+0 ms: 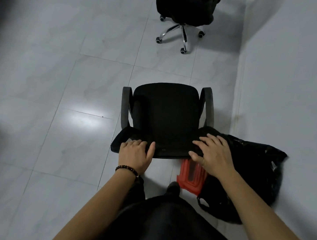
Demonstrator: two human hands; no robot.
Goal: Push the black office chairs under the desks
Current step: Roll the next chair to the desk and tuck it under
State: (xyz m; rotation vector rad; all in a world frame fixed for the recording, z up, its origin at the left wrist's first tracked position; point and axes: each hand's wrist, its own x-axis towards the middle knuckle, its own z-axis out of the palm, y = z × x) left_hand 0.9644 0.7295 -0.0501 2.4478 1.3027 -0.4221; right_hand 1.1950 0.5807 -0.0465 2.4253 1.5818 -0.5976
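Both hands on the backrest of the near black office chair, ready to push.

The left hand (135, 153) curls over the top edge of the near chair (165, 118) at 7 o'clock from its seat; the right hand (211, 154) lies spread and flat on the edge at 5 o'clock. No desk is in view, so the next move probably calls for steering the chair on its casters toward one. A second black office chair (186, 10) stands well apart at 12 o'clock. A black plastic bag (251, 171) slumps against the near chair at 4 o'clock, a red plastic object (190, 177) sticking out of it; its other contents are hidden.
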